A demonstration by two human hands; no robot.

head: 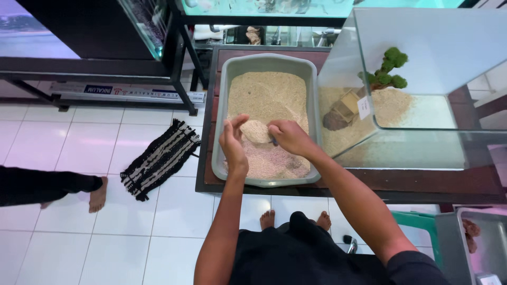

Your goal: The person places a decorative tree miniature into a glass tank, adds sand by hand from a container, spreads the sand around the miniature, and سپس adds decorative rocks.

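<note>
Tiled shop floor, dark table [422, 184]: tray [224, 105] still sand-heaped, tank [401, 74] part-filled; left hand [233, 142] cupped, fingers together; right hand [288, 137] clamped on scoop [256, 132].

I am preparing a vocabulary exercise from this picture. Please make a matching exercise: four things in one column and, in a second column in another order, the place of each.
Things:
1. sand tray
2. small tree
3. striped mat
4. scoop of sand

Places:
a. on the white floor tiles, left of the table
b. between the two hands, over the tray
c. inside the glass tank
d. on the dark table, left of the glass tank

Pairs: 1-d, 2-c, 3-a, 4-b
</note>
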